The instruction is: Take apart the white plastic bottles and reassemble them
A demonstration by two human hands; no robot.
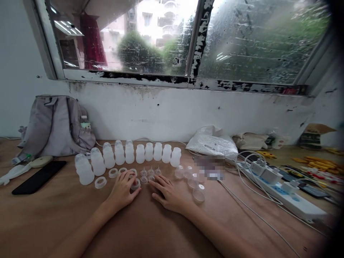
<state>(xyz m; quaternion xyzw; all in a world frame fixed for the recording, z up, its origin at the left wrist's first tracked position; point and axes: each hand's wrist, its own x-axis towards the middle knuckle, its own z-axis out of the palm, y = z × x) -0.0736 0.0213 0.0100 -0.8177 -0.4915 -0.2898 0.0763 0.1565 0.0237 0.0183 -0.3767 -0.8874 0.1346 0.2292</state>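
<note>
My left hand (123, 189) rests palm down over the translucent collar rings (100, 182), its fingers apart and partly hiding some of them. Flat on the table beside the small clear silicone nipples (151, 172) lies my right hand (169, 193), fingers stretched out and holding nothing. Its fingertips are close to the front nipples; whether they touch cannot be told. Behind the rings several frosted baby bottles (105, 163) with clear domed caps stand in a curve. Continuing that curve, several open-topped bottles (158, 152) stand uncapped. Clear domed caps (198, 195) lie to the right of my right hand.
A grey backpack (53, 125) and a black phone (39, 177) are at the left. A silvery plastic bag (212, 143) lies against the wall. At the right are a white power strip (303, 208), loose cables and yellow pieces (314, 165).
</note>
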